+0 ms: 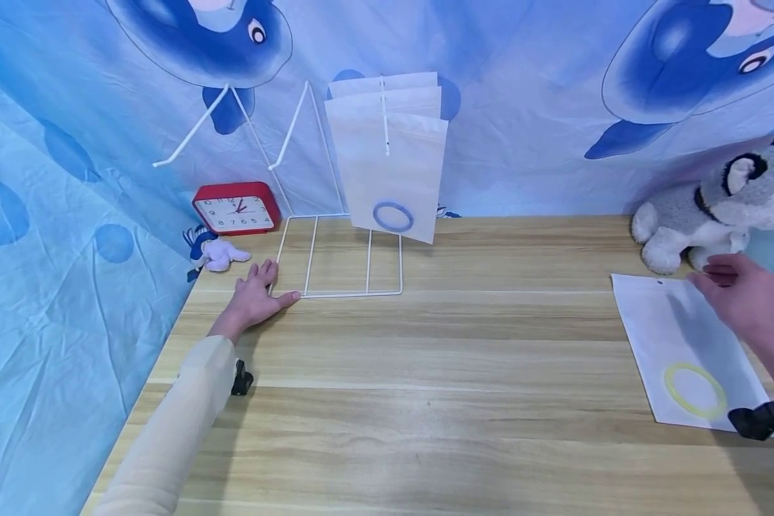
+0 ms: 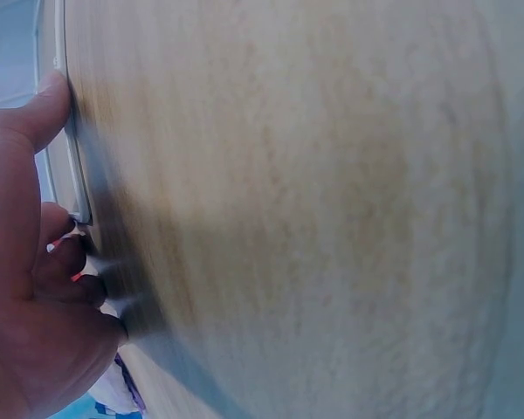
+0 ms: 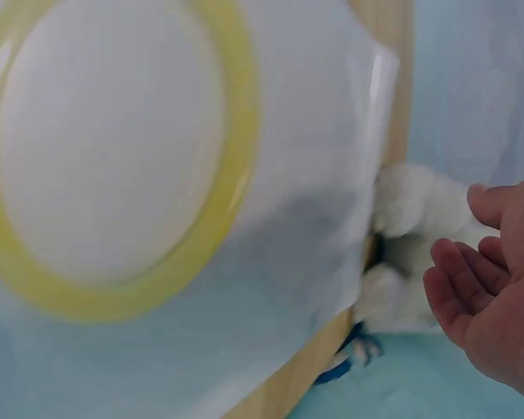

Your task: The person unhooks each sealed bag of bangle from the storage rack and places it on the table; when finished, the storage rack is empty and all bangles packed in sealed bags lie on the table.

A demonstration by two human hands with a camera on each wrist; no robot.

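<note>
My left hand (image 1: 253, 297) lies spread on the front left corner of a white wire rack (image 1: 355, 294), its thumb along the front bar. In the left wrist view the thumb touches the wire (image 2: 60, 35). Several white flat bags (image 1: 387, 172) hang from the rack's right hook; the front one shows a blue ring (image 1: 375, 215). At the far right a white flat bag (image 1: 651, 330) with a punched hole lies on the table, a yellow ring (image 1: 671, 383) showing on it. My right hand (image 1: 751, 294) hovers at its top edge, fingers loosely bent, with nothing between them.
A red clock (image 1: 239, 208) and a small plush toy (image 1: 218, 254) stand left of the rack. Behind the right hand sits a grey and white plush dog (image 1: 674, 215). Two other hooks (image 1: 193, 132) rise bare at the left. A blue cloth (image 1: 522, 165) hangs behind the wooden table (image 1: 426, 401).
</note>
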